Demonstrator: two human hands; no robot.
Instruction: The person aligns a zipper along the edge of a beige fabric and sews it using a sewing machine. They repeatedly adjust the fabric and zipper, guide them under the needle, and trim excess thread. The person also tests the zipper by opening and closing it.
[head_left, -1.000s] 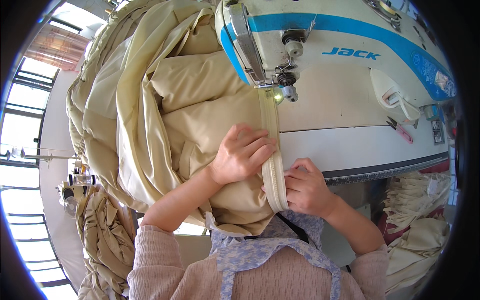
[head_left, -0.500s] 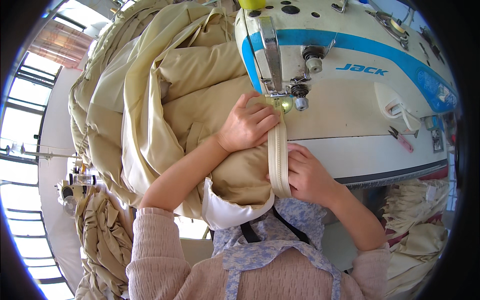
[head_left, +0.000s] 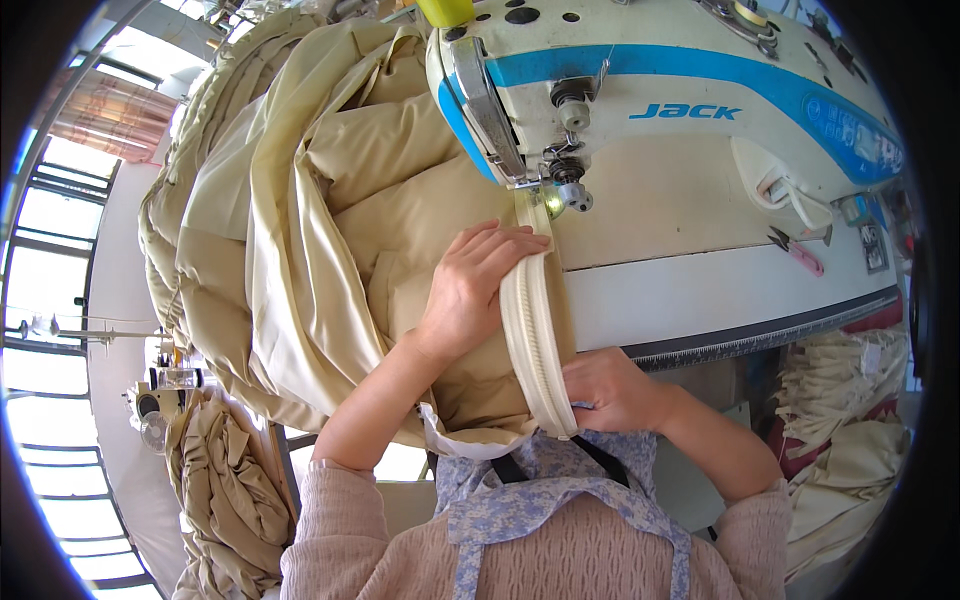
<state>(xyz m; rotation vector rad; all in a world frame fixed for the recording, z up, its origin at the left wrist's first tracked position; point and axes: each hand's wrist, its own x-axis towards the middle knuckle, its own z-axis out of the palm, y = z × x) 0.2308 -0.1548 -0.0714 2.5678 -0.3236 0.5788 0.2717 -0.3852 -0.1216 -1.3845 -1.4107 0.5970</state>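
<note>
A cream zipper [head_left: 531, 345] runs down from the sewing machine's presser foot area [head_left: 540, 200] along the edge of a puffy beige padded garment [head_left: 400, 150]. My left hand [head_left: 472, 290] lies on the garment just below the needle, its fingers closed together over the zipper's upper part; the thumb is hidden. Lower down, my right hand [head_left: 620, 392] is closed on the garment edge beside the zipper's lower end, with its fingertips mostly out of sight. Between the two hands the zipper curves in a band, teeth upward.
The white and blue sewing machine [head_left: 680, 75] fills the upper right. Pink-handled thread snips [head_left: 798, 252] lie on the machine table [head_left: 680, 305], whose front edge carries a ruler strip. Beige fabric [head_left: 225, 490] is piled at lower left, and pale pieces [head_left: 840, 390] at right.
My right hand has moved down toward my body along the zipper. My left hand has shifted slightly lower, its fingers now lying flatter across the zipper. The view has shifted a little.
</note>
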